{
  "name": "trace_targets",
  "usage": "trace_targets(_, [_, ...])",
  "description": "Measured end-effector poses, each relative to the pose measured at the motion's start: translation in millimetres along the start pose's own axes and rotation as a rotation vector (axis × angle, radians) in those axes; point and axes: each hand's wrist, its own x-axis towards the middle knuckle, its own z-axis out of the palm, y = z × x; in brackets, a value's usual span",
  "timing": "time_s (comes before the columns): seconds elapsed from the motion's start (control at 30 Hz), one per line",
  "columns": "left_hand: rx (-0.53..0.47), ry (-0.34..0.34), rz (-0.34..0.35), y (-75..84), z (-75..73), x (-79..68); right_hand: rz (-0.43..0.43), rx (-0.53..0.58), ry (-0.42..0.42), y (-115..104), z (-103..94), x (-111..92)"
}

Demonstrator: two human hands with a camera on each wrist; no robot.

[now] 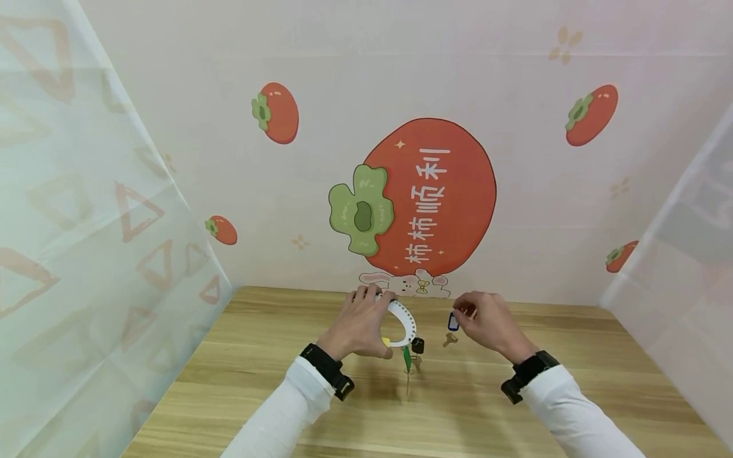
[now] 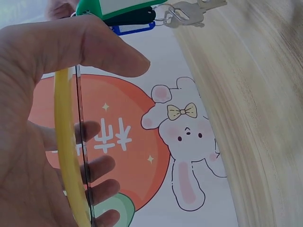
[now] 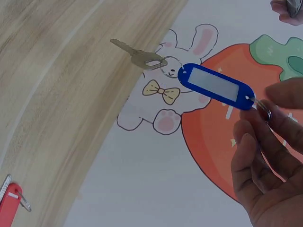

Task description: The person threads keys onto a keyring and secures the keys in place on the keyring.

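My left hand [image 1: 362,321] grips a white curved ring [image 1: 408,320] with a row of small dark dots; a yellow edge [image 2: 66,142] shows in the left wrist view. A green key tag [image 1: 407,359] and a black key tag [image 1: 418,345] hang at its lower right, near my left thumb. Off to the right, my right hand [image 1: 489,323] pinches a small metal piece at the top of a blue key tag [image 3: 215,86]. From the tag's other end a key [image 3: 142,59] dangles on a thin ring. The two hands are apart, above the table.
The wood-grain table [image 1: 458,407] reaches back to a white wall sheet printed with a large persimmon [image 1: 441,203] and a rabbit. Sheets also stand at left and right. A red key tag [image 3: 10,205] with a metal ring lies at the right wrist view's lower left.
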Motion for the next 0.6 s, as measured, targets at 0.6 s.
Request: trace_targets(0.6, [-0.002, 0.013, 0.005, 0.0, -0.9, 1.0, -0.12, 0.021, 0.284, -13, 13.2, 4])
